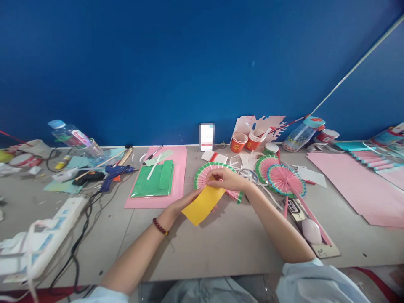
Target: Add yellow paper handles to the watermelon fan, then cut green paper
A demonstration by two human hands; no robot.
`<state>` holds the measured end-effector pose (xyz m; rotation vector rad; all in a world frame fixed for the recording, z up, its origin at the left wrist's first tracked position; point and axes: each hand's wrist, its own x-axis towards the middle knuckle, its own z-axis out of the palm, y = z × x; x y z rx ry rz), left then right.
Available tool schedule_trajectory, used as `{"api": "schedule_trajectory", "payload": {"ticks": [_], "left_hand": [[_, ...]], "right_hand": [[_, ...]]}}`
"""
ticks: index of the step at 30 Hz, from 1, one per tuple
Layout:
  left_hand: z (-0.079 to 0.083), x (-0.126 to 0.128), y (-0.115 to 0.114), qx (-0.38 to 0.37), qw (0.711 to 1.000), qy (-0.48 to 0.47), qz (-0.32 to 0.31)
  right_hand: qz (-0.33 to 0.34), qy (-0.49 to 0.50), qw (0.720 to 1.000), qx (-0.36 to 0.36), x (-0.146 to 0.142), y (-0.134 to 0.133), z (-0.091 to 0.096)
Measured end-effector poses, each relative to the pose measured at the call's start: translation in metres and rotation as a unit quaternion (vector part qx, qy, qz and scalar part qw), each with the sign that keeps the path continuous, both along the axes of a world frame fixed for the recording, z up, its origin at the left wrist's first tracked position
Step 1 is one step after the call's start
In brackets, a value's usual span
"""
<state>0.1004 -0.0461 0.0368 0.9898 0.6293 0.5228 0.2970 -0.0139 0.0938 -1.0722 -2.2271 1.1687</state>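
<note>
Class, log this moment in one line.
left hand: holding yellow paper strip | right hand: pinching its top edge | behind: pink-green pleated paper fan

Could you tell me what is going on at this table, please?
A person holds a yellow paper strip in both hands. The left hand supports its left edge, and the right hand pinches its top end over a pleated pink-and-green fan on the table. More fans lie to the right, a glue gun to the left.
</note>
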Motion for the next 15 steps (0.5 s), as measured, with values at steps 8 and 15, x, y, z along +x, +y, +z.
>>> {"api": "schedule_trajectory", "payload": {"ticks": [8,15], "left_hand": [[-0.006,-0.003,0.008,-0.092,0.995,-0.043,-0.024],[-0.009,-0.001,0.012,-0.122,0.983,-0.055,0.124]], "right_hand": [[-0.038,0.000,0.998,0.047,0.000,0.003,-0.006],[-0.136,-0.029,0.990,0.025,0.001,0.006,-0.016]]}}
